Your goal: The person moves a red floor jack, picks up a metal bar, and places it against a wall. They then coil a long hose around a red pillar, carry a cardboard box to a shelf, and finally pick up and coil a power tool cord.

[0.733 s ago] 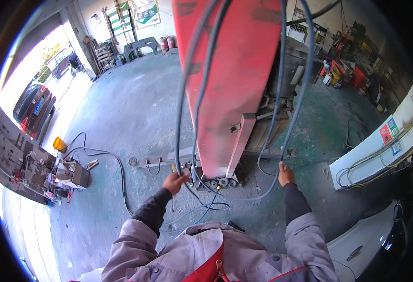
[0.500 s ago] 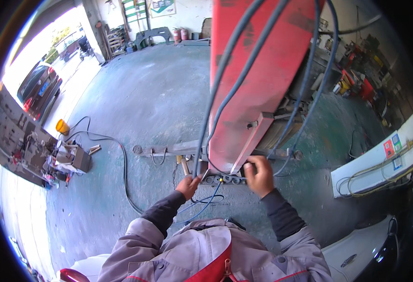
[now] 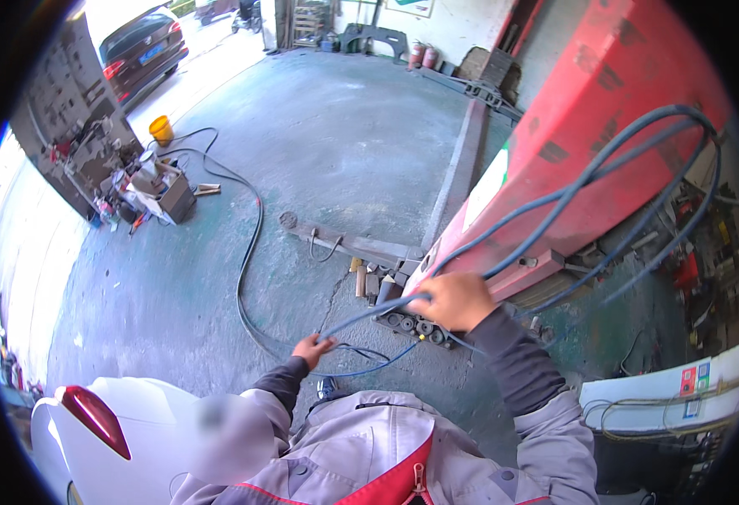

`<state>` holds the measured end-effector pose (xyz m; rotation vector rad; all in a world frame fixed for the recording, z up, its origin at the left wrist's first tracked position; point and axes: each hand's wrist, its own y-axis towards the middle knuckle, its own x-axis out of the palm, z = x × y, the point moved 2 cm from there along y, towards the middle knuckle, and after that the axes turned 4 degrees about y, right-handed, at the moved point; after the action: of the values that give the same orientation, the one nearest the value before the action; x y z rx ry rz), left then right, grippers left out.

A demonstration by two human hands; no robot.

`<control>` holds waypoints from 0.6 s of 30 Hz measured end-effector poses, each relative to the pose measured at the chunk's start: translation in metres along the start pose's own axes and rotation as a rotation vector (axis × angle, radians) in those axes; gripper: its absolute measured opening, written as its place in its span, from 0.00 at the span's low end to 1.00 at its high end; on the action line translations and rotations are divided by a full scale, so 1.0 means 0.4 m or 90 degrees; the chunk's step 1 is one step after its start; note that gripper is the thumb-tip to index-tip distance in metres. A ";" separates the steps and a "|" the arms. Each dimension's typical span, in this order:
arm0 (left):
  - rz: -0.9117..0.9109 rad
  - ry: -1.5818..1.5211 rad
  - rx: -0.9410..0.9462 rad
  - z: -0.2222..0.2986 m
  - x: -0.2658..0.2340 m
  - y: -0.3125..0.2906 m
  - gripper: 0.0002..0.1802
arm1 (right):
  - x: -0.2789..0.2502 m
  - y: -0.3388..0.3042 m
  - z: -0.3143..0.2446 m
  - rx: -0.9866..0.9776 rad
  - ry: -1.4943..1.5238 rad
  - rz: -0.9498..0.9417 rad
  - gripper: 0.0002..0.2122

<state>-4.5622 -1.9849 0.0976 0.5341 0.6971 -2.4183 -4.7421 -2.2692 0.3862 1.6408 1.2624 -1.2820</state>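
A blue-grey hose (image 3: 368,317) is stretched between my two hands, rising slightly from left to right. My left hand (image 3: 311,350) is closed round its lower end. Higher up and to the right, my right hand (image 3: 453,300) grips the hose in a closed fist, in front of the foot of a red lift post (image 3: 554,160). More loops of hose (image 3: 592,172) hang over the upper part of that post. Below my right hand lie several round dark pads in a rack (image 3: 407,324), with a small yellow fitting (image 3: 422,338) on a thin blue hose beside them.
A metal lift arm (image 3: 348,242) reaches left from the post's foot. A long dark hose (image 3: 251,244) snakes across the floor from a yellow bucket (image 3: 161,129). Boxes of clutter (image 3: 167,195) stand at left, a white car (image 3: 125,421) at lower left, a white panel (image 3: 655,396) at right.
The view has turned, and the red post now leans off to the right. My right hand has left the post's base and taken hold of the hose; the left still holds it.
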 end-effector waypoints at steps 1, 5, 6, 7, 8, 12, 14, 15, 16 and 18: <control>0.079 -0.025 -0.081 -0.028 -0.034 -0.007 0.30 | -0.019 0.009 0.032 0.033 0.027 0.022 0.16; 0.185 0.316 0.063 0.114 -0.302 0.038 0.42 | 0.064 0.036 0.045 0.134 -0.245 -0.222 0.18; 0.187 0.378 0.106 0.195 -0.376 0.051 0.42 | 0.093 0.046 0.010 0.059 -0.240 -0.125 0.20; 0.182 0.443 0.148 0.282 -0.439 0.054 0.43 | 0.131 0.053 -0.028 0.044 -0.248 -0.114 0.24; 0.090 0.507 0.121 0.370 -0.484 0.062 0.44 | 0.165 0.067 -0.084 -0.022 -0.167 -0.029 0.26; -0.018 0.617 0.294 0.640 -0.547 0.037 0.42 | 0.213 0.156 -0.328 -0.138 0.064 0.243 0.23; -0.013 0.556 0.404 0.650 -0.577 0.033 0.39 | 0.179 0.204 -0.371 -0.007 0.266 0.189 0.20; -0.025 0.513 0.393 0.608 -0.590 0.032 0.38 | 0.141 0.212 -0.364 0.010 0.312 0.172 0.16; -0.009 0.461 0.405 0.545 -0.604 0.029 0.37 | 0.110 0.215 -0.356 0.025 0.354 0.114 0.15; 0.052 0.371 0.357 0.372 -0.610 0.024 0.33 | 0.055 0.185 -0.319 -0.006 0.441 0.011 0.16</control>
<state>-4.4021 -1.9798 0.3342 1.4962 0.1843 -2.3705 -4.6338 -2.1674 0.3967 2.1762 1.6278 -0.6973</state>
